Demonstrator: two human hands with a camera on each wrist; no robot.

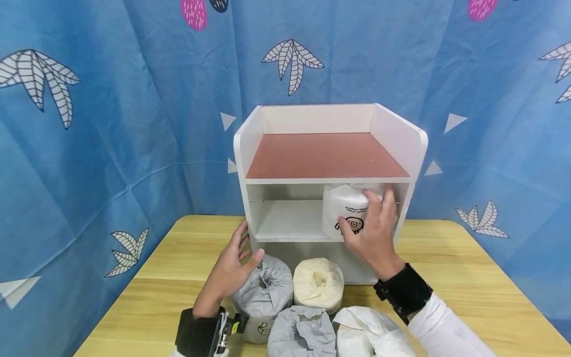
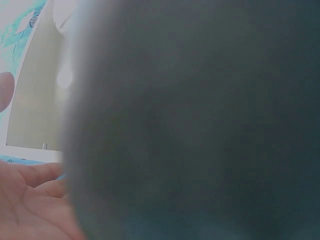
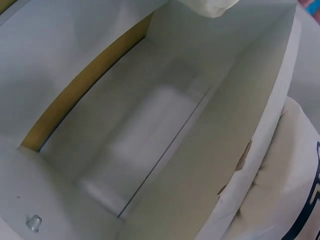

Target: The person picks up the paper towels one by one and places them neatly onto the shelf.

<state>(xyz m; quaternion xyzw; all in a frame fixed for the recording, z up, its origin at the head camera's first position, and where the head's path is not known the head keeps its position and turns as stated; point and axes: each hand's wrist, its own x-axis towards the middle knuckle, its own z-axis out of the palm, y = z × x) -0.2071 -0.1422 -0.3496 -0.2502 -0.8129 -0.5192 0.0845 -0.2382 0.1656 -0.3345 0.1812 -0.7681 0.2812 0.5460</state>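
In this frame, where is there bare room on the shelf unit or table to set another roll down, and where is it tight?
Free: the brown top deck between its white side walls, and the middle shelf left of the wrapped roll that the right hand grips. Table right of the unit is bare. Crowded: the front edge, where four rolls cluster by the left hand.

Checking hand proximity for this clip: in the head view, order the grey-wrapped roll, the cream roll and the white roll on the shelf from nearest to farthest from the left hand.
1. Grey-wrapped roll, just under the left hand.
2. Cream roll, to its right on the table.
3. White roll, up on the shelf's right side, held by the right hand.
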